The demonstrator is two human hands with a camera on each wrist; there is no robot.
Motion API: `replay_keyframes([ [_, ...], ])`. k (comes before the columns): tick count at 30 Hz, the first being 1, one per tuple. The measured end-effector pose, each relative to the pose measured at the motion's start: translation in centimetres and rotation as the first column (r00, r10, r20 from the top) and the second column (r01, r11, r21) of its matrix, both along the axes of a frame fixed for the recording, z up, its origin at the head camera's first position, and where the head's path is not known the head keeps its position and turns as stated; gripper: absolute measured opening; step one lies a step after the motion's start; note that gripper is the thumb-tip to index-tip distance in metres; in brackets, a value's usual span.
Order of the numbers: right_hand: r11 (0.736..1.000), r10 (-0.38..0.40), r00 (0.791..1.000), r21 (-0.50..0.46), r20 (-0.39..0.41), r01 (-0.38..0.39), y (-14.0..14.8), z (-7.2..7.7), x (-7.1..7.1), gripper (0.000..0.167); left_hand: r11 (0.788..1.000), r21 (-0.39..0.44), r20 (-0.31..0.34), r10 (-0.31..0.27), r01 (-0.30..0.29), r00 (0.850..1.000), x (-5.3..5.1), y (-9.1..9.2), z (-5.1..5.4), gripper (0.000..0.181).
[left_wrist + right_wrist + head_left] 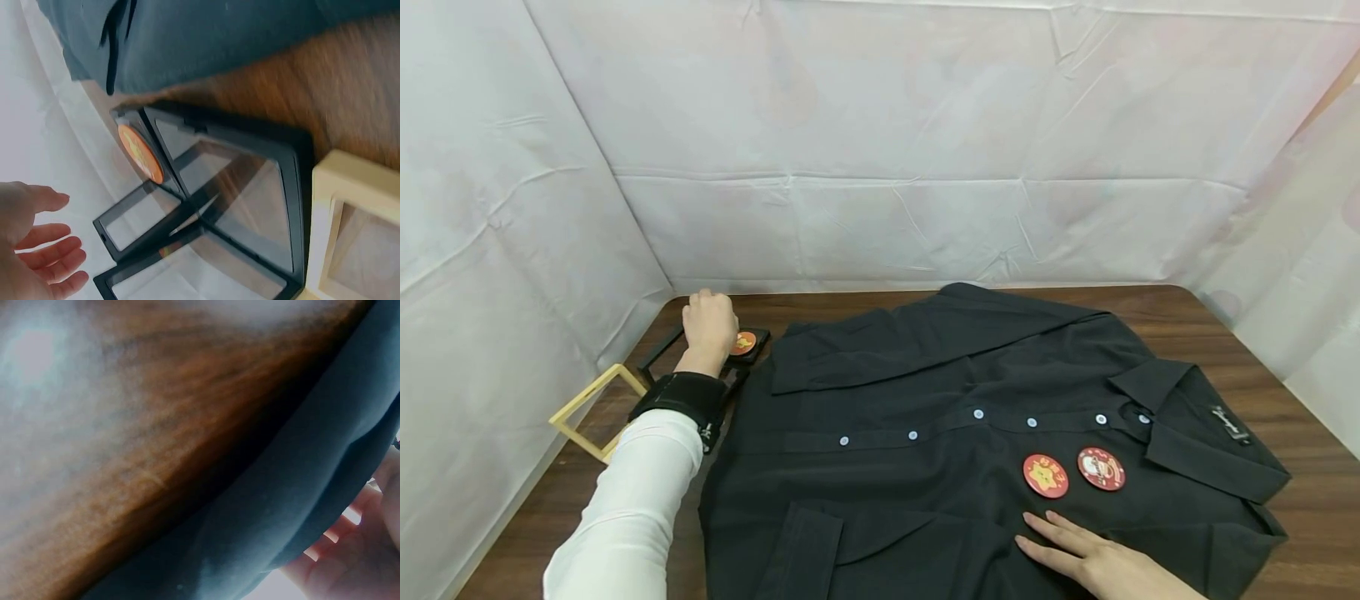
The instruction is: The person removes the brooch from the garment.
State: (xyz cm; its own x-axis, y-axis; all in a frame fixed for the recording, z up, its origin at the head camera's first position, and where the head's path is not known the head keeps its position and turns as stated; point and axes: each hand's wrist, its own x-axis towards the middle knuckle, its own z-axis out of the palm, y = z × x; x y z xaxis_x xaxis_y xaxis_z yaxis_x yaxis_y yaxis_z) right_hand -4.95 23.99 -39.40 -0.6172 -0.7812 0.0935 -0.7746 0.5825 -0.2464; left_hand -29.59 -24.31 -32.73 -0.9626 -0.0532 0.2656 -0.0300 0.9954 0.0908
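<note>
A black shirt (917,475) with white buttons lies spread out, its collar to the right. Two round red badges (1045,476) sit on its front, and a small silver pin (1231,425) is near the collar. My right hand (1097,562) rests on the shirt below the badges, fingers extended. At the far left, my left hand (709,329) hovers by several black display frames (301,206). In the left wrist view its fingers are loosely bent and hold nothing. One small black frame holds a round orange badge (140,153), also visible beside the hand in the head view.
A yellow frame (583,393) stands left of my left forearm, close to the black frames. The brown wooden table (1318,500) shows around the shirt. White cloth (880,225) hangs behind the table and along both sides.
</note>
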Motion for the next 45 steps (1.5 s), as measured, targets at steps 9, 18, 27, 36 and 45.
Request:
replay_keyframes([
  [9, 1.0, 0.001, 1.0, 0.004, 0.012, -0.001, 0.1, -0.2, 0.0, 0.067, 0.998, 0.0, 0.066, 0.055, -0.055, 0.996, -0.2, -1.2, 0.5, 0.036],
  [18, 1.0, -0.014, 1.0, 0.01, 0.024, 0.014, 0.3, -0.4, 0.0, 0.066, 0.995, 0.006, 0.137, 0.093, -0.095, 0.986, -0.7, -1.4, 0.6, 0.037],
  [27, 1.0, -0.014, 0.999, 0.015, 0.032, 0.014, 0.3, -0.5, -0.1, 0.065, 0.995, -0.028, 0.189, 0.096, -0.092, 0.977, -1.4, -1.7, 0.2, 0.026],
  [36, 1.0, -0.012, 1.0, 0.009, 0.015, 0.012, 0.3, -0.5, -0.2, 0.065, 0.993, -0.018, 0.222, 0.117, -0.116, 0.968, -1.6, -1.7, 0.3, 0.026],
  [45, 1.0, -0.012, 1.0, 0.003, 0.029, 0.012, 0.3, -0.4, -0.2, 0.064, 0.993, -0.011, 0.202, 0.118, -0.118, 0.972, -1.6, -1.7, 0.4, 0.027],
])
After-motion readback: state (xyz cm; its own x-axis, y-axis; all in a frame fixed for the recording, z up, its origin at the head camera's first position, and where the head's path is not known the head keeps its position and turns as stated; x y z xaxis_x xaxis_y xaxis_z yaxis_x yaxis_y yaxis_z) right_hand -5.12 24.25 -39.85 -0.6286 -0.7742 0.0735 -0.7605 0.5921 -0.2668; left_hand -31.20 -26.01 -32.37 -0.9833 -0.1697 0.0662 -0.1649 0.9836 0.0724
